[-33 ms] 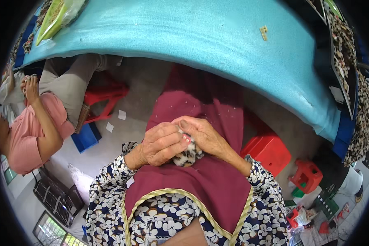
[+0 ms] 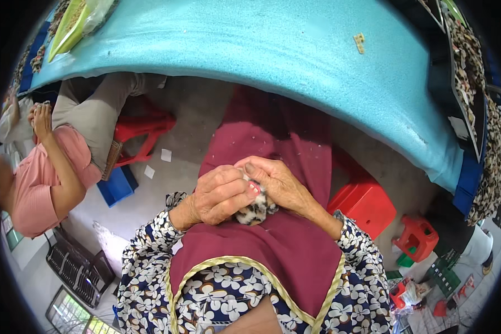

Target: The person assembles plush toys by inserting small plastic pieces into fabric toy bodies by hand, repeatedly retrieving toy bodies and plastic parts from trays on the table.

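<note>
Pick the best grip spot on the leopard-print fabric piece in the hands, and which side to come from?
Probably its lower edge, from below, on the lap side. The fabric piece is bunched small between the left hand and right hand, which cover its top and both flanks. Only the underside bulges free above the maroon skirt, so a pinch on that soft fold looks easiest.

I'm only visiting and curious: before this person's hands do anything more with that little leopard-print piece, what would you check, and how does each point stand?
1. Both hands on the piece: ok. Left hand and right hand close around the leopard-print fabric piece.
2. Piece over the lap, above the maroon apron: ok.
3. Grip detail at the pink fingertips: cannot tell, mostly hidden.
4. Blue foam table in front, apart from the hands: ok.
5. Neighbouring person's arm apart from the hands: ok.
</note>
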Action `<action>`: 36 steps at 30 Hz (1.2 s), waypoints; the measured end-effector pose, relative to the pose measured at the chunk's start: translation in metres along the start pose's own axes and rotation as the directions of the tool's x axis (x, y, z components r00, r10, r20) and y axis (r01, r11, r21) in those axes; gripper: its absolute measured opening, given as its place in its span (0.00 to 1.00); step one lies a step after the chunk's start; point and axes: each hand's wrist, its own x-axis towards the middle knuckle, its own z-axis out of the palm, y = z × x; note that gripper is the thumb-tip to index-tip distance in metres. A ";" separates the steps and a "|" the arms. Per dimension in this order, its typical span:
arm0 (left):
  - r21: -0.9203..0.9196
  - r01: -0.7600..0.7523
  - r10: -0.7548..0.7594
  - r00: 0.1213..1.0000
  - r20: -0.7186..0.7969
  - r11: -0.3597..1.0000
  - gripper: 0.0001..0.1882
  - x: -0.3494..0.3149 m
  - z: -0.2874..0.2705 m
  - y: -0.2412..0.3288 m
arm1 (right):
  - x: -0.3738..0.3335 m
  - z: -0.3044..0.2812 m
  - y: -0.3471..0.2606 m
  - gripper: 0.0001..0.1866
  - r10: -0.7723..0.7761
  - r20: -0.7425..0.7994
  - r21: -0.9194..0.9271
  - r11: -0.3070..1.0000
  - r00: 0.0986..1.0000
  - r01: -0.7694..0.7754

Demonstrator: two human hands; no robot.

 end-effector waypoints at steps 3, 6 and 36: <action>-0.055 0.041 -0.041 0.999 0.007 0.998 0.17 -0.006 0.002 0.002 | -0.004 0.002 -0.003 0.11 0.026 -0.074 -0.175 0.984 0.997 -0.038; -0.066 0.079 -0.077 0.997 0.029 0.995 0.17 -0.008 0.000 0.005 | -0.008 0.004 -0.003 0.11 -0.063 -0.038 -0.252 0.966 0.997 0.051; -0.355 0.424 -0.336 0.898 0.286 0.833 0.26 -0.005 -0.001 0.006 | -0.012 0.003 0.003 0.09 0.249 -0.108 -0.433 0.860 0.962 -0.271</action>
